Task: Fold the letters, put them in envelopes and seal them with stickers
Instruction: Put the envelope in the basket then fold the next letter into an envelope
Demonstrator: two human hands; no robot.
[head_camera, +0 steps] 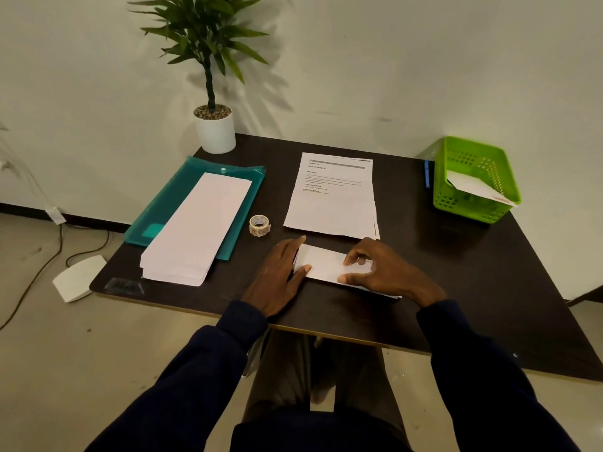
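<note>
Your folded white letter (326,264) lies flat on the dark surface (456,272); your left grip (280,272) presses it, fingers straight, your right grip (378,269) pinches it.

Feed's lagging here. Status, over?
Left hand flat on folded paper. Right hand pinches it. Sticker roll untouched beside. Nothing in the way.

Dark table (456,288) against a pale wall (391,60). Potted plant (208,37) in a white pot (215,135) at the far left corner, teal plastic folder (169,203) flat in front of it. Green mesh basket (470,208) far right, blue pen (426,174) just beside its left wall. Cables (49,256) and some white curved thing (78,277) on the floor (98,353), left.
</note>
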